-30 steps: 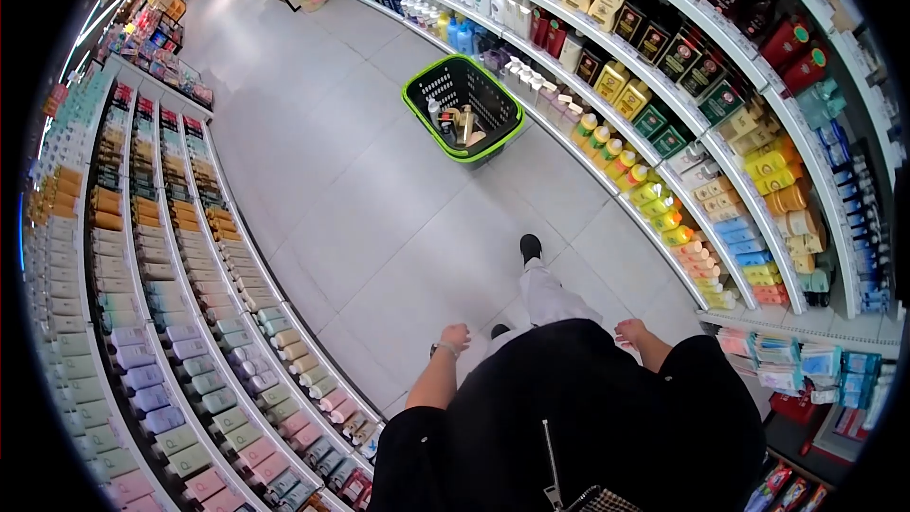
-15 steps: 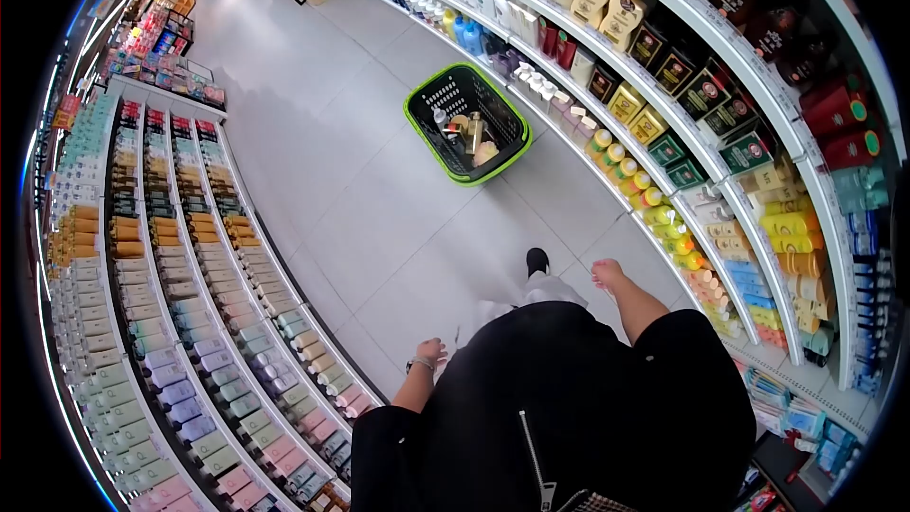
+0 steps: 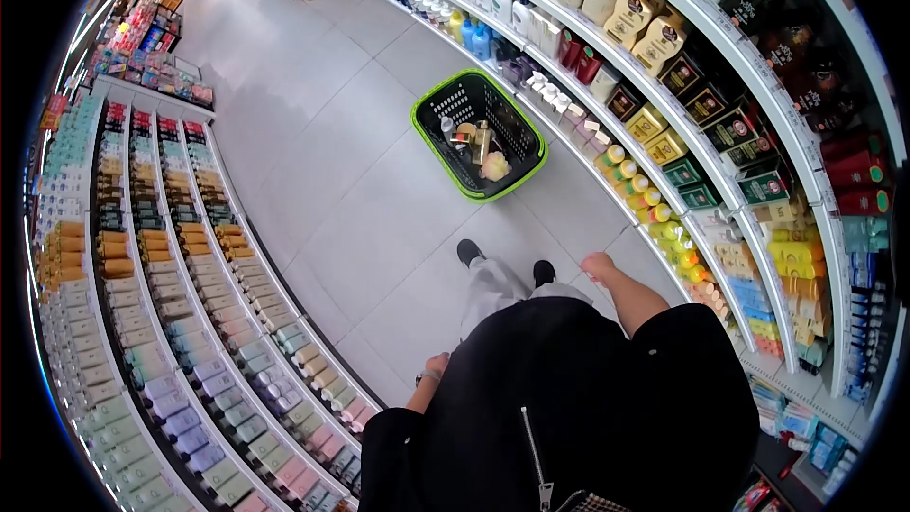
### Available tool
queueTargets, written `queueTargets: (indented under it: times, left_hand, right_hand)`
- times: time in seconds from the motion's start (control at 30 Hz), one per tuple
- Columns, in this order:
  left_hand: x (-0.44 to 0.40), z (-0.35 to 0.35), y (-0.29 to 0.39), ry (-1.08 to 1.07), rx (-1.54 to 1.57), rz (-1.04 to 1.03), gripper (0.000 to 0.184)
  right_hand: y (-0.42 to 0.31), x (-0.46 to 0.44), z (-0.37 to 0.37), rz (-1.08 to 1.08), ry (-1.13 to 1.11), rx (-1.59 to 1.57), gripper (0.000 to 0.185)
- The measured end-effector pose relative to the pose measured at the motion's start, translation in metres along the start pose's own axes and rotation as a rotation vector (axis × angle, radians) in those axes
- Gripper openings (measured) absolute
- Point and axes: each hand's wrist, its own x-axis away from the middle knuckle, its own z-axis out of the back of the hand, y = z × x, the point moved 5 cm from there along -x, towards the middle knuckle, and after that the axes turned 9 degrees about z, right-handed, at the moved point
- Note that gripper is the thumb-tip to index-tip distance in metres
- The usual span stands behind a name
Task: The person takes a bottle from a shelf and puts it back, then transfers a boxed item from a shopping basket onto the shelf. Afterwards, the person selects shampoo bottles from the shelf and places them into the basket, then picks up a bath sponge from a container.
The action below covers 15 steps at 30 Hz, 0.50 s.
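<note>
- Because the black basket (image 3: 517, 123) stands on the tiled floor (image 3: 351, 237) near the shelving (image 3: 709, 14), both arms seem unburdened.
- The right hand (image 3: 595, 266) looks released, fingers loosely curled around nothing, apart from the basket.
- The left hand (image 3: 436, 363) is partly hidden by the black top (image 3: 569, 408); I cannot tell its grip.
- Inside the basket's perforated, plastic-looking walls, a pale ruffled puff (image 3: 495, 166) lies beside a smooth, slim bottle (image 3: 482, 144).
</note>
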Motion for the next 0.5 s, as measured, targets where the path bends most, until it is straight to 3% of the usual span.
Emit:
queueTargets:
  times: [0.1,0.13,0.17,0.2,0.27,0.3,0.4,0.5]
  left_hand:
    - [-0.058,0.013,-0.029,0.028,-0.034,-0.056,0.048]
    - [-0.077,0.019,-0.037,0.042,-0.032,-0.059,0.049]
    - [-0.041,0.071,-0.018,0.124,0.067,-0.154,0.048]
    - [-0.044,0.095,-0.01,0.117,0.023,-0.114,0.048]
    - [-0.062,0.127,-0.012,0.1,-0.058,-0.021,0.048]
    - [-0.072,0.14,-0.015,0.077,-0.083,0.039,0.041]
    - [-0.098,0.176,-0.029,0.01,0.348,0.113,0.035]
    - [-0.116,0.192,-0.036,-0.085,0.772,0.189,0.032]
  right_hand:
    - [0.002,-0.009,-0.009,0.057,-0.091,0.373,0.018]
    - [0.0,-0.017,-0.016,0.204,-0.174,0.524,0.019]
    - [0.008,-0.025,-0.026,0.348,-0.258,0.687,0.02]
    - [0.007,-0.027,-0.032,0.488,-0.347,0.857,0.021]
    - [-0.013,-0.003,-0.021,-0.079,-0.07,0.309,0.019]
    - [-0.03,0.01,-0.018,-0.148,0.059,0.167,0.017]
    - [-0.074,0.013,-0.029,-0.192,0.064,0.079,0.013]
    - [-0.11,-0.004,-0.05,-0.04,-0.006,0.192,0.013]
